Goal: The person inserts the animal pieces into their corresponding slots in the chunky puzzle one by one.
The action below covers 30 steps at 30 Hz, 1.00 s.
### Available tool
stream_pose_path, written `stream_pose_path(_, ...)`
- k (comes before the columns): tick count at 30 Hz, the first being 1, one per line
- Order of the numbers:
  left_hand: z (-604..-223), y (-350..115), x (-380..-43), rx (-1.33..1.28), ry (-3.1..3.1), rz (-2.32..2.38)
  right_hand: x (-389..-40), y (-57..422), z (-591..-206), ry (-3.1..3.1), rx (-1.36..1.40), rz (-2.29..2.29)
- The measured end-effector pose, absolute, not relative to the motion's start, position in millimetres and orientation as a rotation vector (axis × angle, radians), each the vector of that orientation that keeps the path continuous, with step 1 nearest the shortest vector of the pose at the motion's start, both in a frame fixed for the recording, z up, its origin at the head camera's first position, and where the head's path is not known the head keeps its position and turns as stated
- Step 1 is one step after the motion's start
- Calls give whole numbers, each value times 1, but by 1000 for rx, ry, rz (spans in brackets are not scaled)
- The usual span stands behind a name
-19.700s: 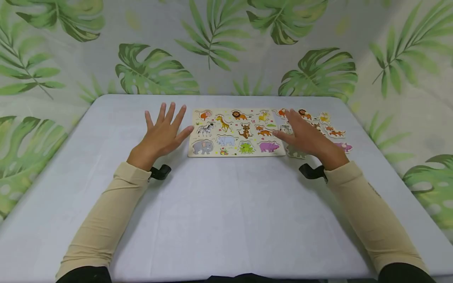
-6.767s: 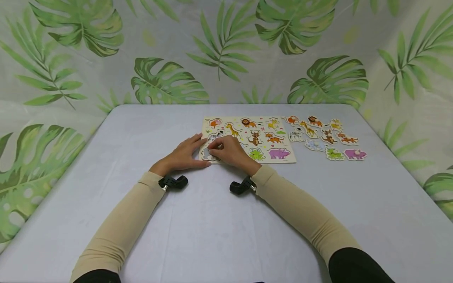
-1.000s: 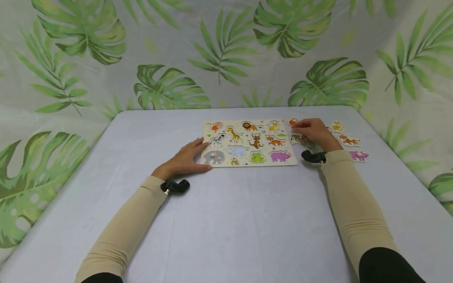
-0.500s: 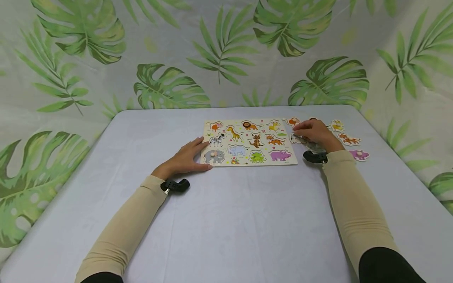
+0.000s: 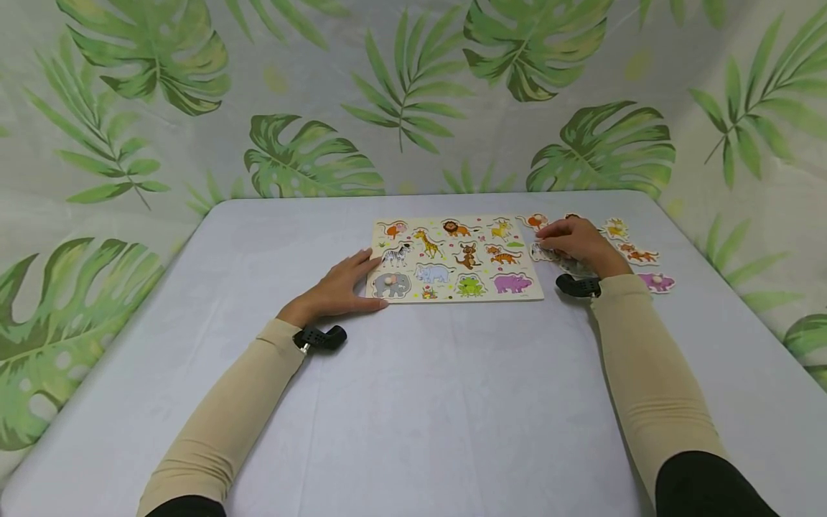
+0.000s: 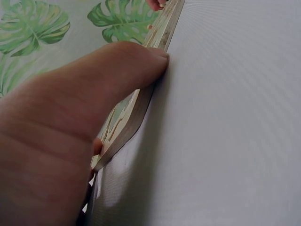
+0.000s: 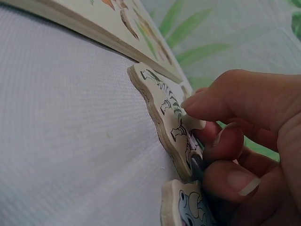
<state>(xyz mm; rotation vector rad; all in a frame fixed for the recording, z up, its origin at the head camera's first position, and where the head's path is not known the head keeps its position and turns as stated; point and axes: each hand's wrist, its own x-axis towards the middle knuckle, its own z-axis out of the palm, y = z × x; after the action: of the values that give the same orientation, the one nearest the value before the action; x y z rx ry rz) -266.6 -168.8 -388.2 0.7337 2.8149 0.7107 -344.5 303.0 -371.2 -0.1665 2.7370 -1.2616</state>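
Just off the right edge of the puzzle board [image 5: 497,297], the right hand [image 5: 578,242] pinched the zebra piece [image 7: 162,106] between thumb and fingers, the fingertips covering part of their own grip; I couldn't tell whether the piece touched the board. That hand screened much beneath it: only a sliver of another piece [image 5: 571,215] showed past the knuckles, and the blue piece [image 7: 192,207] was cut off in the right wrist view. Farther right of the board, the tiger piece [image 5: 638,254] and purple hippo piece [image 5: 657,283] lay in plain sight. The left hand [image 5: 339,286] rested, fingers extended, at the board's left edge, its thumb against the near edge. The elephant piece [image 5: 400,287] sat in the board's near left corner. In front of the board, white tabletop [image 5: 439,402] stretched broadly between the tan sleeves [image 5: 222,424].
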Motion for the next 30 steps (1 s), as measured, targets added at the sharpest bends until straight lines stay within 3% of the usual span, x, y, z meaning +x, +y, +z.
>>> stream_pose_path(30,-388,-168,-266,734,2813,727,-346,305,-371,2756,-120,-1265)
